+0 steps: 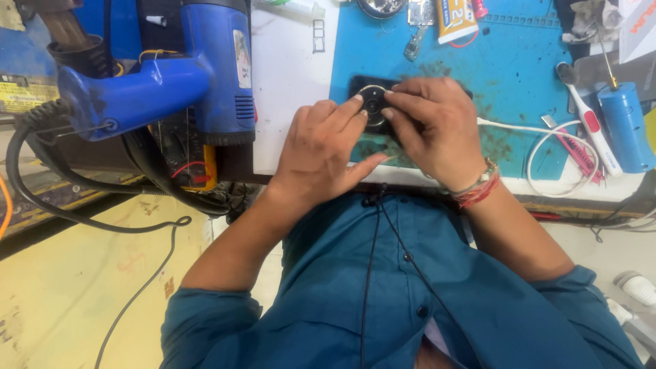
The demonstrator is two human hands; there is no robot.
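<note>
Fingers [355, 109] of our left hand [324, 154] stretch out, tips pressing a round black disc [373, 104] with a pale rim. Our right hand [437, 130] pinches its other side. It sits on a dark flat phone [355, 85] lying on the blue mat [519, 75] on our worktop [290, 82].

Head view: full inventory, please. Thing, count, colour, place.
phone: 1, black, on mat under both hands
round camera ring: 1, silver-black, on phone
work mat: 1, blue, right of bench
heat gun: 1, blue, left
glue tube: 1, yellow-white, top of mat
cable: 1, white, right
cylinder tool: 1, blue, far right
left hand: fingertips on ring
right hand: fingertips on ring, thread bracelet at wrist
</note>
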